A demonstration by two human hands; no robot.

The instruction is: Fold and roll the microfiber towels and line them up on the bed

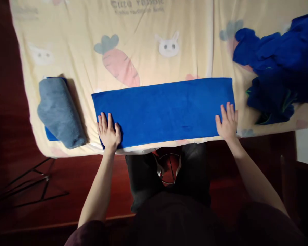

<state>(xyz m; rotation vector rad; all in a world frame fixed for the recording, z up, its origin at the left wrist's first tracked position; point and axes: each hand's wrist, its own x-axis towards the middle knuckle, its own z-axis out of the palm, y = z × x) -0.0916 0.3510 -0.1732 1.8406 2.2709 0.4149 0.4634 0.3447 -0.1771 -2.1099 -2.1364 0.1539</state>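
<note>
Okay, left hand [108, 132] and right hand [227, 123] touch rectangular blue cloth [164, 111], fingers apart, palms hidden, at yellow printed sheet's [79, 34] near edge.

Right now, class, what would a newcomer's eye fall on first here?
First, the flat blue cloth at the near edge of the yellow sheet, left hand and right hand on its ends. Next, the crumpled blue pile, far right, and the grey cloth, far left.
</note>
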